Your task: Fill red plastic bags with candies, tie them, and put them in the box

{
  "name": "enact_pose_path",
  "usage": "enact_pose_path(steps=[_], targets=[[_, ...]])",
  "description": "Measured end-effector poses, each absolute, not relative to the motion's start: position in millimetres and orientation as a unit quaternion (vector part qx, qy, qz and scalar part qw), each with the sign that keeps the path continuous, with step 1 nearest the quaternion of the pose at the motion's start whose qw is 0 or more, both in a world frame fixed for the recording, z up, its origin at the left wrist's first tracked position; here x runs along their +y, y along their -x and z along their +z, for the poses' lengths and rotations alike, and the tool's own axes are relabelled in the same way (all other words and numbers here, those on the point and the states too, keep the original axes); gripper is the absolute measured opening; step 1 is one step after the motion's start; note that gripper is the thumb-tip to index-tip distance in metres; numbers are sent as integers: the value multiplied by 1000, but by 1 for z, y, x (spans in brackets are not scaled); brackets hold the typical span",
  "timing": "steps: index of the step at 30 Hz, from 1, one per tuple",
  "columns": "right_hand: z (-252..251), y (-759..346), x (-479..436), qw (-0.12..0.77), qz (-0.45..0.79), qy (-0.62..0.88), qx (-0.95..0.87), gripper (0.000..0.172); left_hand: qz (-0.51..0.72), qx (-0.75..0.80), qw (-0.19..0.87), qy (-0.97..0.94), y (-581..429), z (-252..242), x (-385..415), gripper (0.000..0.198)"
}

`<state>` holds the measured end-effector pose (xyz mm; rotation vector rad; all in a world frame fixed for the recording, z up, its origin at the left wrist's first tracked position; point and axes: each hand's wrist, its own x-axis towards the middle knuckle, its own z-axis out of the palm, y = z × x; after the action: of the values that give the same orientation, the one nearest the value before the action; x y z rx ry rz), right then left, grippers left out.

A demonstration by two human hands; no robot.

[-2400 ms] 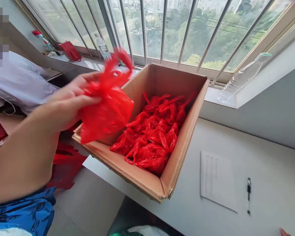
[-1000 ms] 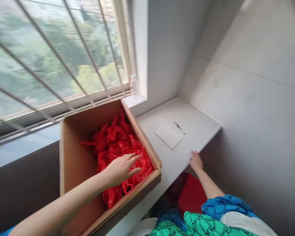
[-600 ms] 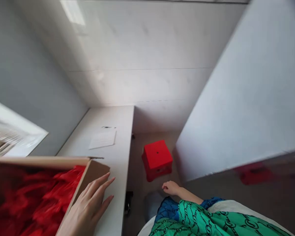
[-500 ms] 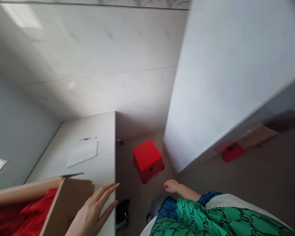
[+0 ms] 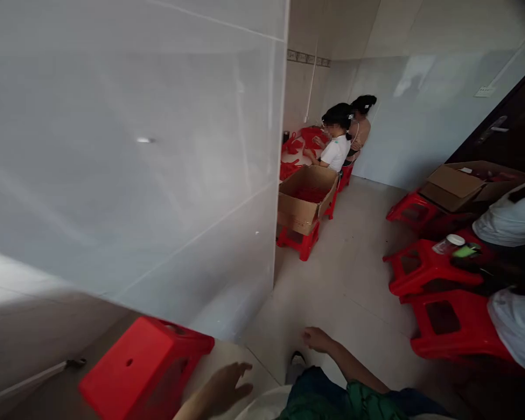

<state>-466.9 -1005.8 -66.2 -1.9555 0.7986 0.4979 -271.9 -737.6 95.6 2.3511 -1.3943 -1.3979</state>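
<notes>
My left hand (image 5: 227, 382) is low in the head view, with its thumb and fingers apart and nothing in it. Just to its left stands a red plastic stool (image 5: 135, 367), with no visible contact between the two. My right hand (image 5: 318, 339) hangs over the floor in front of my body. Its fingers are loosely curled, and no object shows in them. Below it, one of my shoes (image 5: 297, 357) is on the tiled floor (image 5: 332, 291).
A grey tiled partition (image 5: 157, 175) fills the left. Beyond its edge, an open cardboard box (image 5: 304, 213) of red material rests on a red stool, near two seated people. On the right are red stools (image 5: 459, 321), a jar (image 5: 450, 242), another box (image 5: 455, 186) and seated people.
The view has swung right, past the partition. The white table and box on the left have left the view, and the seated people have come in. Both hands remain without a visible object.
</notes>
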Motion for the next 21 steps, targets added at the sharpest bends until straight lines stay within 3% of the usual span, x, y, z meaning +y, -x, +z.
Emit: enact_pose_path(steps=[5,13,17,21], targets=[[-45,472,-1186,470,105,804,350,21,-460,-487,88,-737,278,109,-924,59],[-19,368,-1413,532,-3,797,288,33,-486,-429,42,-760,216,97,-1078,57],[-8,306,-1525,550,-12,793,262,34,-482,-413,86,-768,179,70,-1171,55],[15,259,-1646,538,-30,794,283,34,-474,-415,137,-764,138,73,-1287,53]])
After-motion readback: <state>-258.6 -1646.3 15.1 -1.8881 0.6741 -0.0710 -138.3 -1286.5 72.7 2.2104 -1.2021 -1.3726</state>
